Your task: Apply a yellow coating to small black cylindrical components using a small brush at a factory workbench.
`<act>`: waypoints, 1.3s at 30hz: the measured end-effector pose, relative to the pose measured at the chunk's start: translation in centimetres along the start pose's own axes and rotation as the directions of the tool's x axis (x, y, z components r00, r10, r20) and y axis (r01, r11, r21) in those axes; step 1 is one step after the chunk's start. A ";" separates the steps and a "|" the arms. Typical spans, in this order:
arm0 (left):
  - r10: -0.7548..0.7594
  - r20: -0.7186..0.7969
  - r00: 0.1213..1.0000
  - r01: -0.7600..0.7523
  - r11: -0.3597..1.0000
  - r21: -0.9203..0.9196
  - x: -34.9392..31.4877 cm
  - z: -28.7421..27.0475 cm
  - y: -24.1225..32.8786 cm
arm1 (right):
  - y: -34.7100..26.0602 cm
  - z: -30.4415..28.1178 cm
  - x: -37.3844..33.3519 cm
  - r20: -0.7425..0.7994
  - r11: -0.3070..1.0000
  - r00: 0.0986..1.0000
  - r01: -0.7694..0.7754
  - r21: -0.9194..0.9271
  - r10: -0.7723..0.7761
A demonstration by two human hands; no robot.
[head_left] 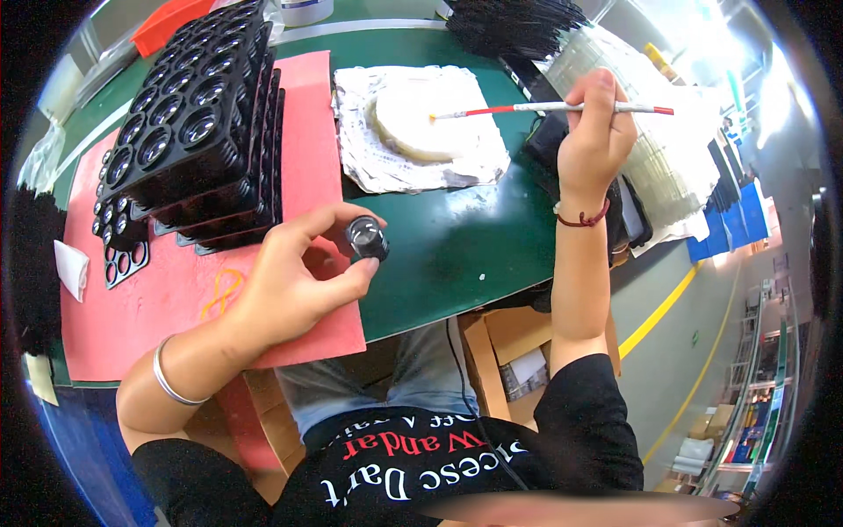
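Note:
Between thumb and forefinger of my left hand [285, 277] is a small black cylindrical lens piece [367, 238], its glassy end facing up, above the table's front part. My right hand [594, 140] pinches a thin paintbrush [518, 108] with a white and red handle. The brush points left, and its yellowish tip is at a round white dish or pad [399, 145] with a cream rim. Glare washes out the dish's inside, so I cannot tell whether the tip touches it. Under the dish lies a stack of white cloth or paper [360, 167].
Stacked black trays [180, 180] holding round lens pieces stand on a pink mat [307, 88] at the left. A bundle of black strands [514, 26] lies at the back. Right of the dish are a clear plastic tray [650, 149] and dark objects. An open cardboard box [487, 351] sits below the table edge.

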State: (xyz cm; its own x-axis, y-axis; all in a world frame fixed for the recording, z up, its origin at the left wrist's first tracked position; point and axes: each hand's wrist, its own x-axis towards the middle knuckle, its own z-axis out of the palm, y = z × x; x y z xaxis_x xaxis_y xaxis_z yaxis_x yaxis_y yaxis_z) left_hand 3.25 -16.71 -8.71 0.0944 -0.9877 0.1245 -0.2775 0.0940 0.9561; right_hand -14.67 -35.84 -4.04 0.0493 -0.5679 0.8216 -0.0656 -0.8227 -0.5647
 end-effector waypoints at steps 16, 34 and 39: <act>-0.141 -0.101 0.985 0.105 0.948 -0.301 0.2 -0.6 -0.5 | -1.2 -0.2 0.0 -0.235 0.888 0.968 0.030 0.459 0.089; -0.150 -0.106 0.983 0.095 0.910 -0.404 0.0 -0.5 0.1 | -1.0 -0.2 0.2 0.286 0.568 0.948 -0.315 0.760 0.142; -0.144 -0.102 0.984 0.090 0.907 -0.411 0.0 -0.5 -0.1 | -1.1 -0.1 0.0 0.261 0.626 0.959 -0.271 0.731 0.111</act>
State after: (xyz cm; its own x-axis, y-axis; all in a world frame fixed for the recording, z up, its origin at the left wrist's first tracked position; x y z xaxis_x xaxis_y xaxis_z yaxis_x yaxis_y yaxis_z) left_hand 3.75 -16.66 -8.62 0.2307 -0.9730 0.0122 0.1499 0.0480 0.9875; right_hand -14.72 -34.95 -3.39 0.2996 -0.6431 0.7047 0.6746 -0.3795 -0.6331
